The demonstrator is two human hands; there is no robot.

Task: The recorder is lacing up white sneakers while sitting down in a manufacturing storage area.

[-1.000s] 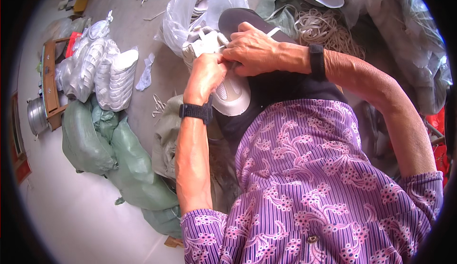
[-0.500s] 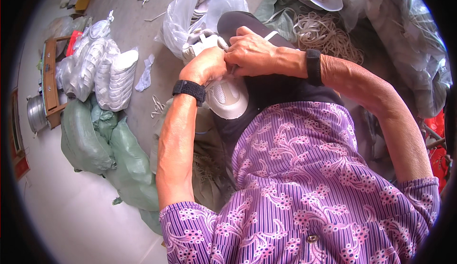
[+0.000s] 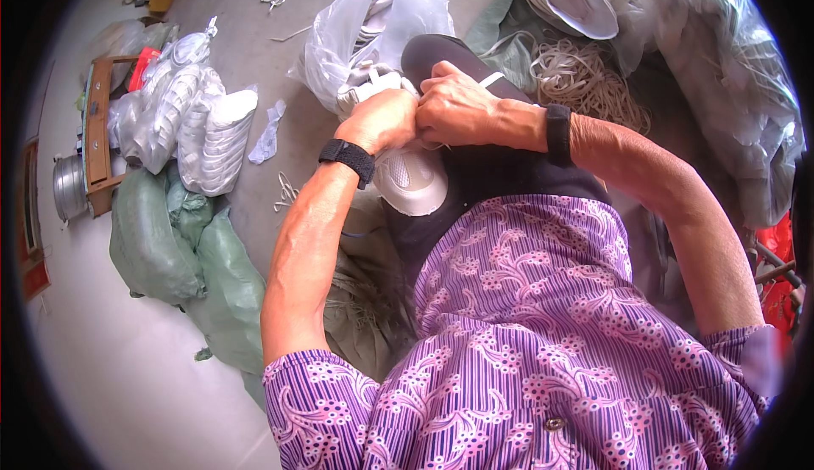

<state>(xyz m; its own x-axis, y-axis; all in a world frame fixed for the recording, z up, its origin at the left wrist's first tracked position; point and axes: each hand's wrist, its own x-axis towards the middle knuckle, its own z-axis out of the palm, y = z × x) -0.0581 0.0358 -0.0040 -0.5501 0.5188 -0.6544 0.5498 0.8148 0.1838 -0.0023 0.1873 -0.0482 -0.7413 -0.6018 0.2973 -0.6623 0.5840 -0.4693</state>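
A white shoe (image 3: 412, 180) with a mesh toe rests on my dark trouser leg (image 3: 487, 169), its toe toward me. My left hand (image 3: 386, 120) is closed over the middle of the shoe, the fingers bent inward. Pressed close beside it, my right hand (image 3: 458, 107) is curled with the fingertips pinched together at the shoe's lacing. A white shoelace (image 3: 491, 79) shows as a short strip across my knee, just beyond the right hand. The shoe's collar and tongue (image 3: 366, 86) show past the left hand. Both sets of fingertips and most of the lacing are hidden.
A clear plastic bag (image 3: 373, 12) of shoes lies ahead. To the right are a heap of white laces (image 3: 585, 80), a white container (image 3: 570, 2) and plastic-wrapped bundles (image 3: 738, 97). Bagged white shoes (image 3: 212, 131), green sacks (image 3: 153, 233) and a wooden stool (image 3: 100, 127) stand left.
The view has shifted slightly, so the scene sits a little lower and further right. Both hands have drawn closer together over the shoe, the right now more tightly curled.
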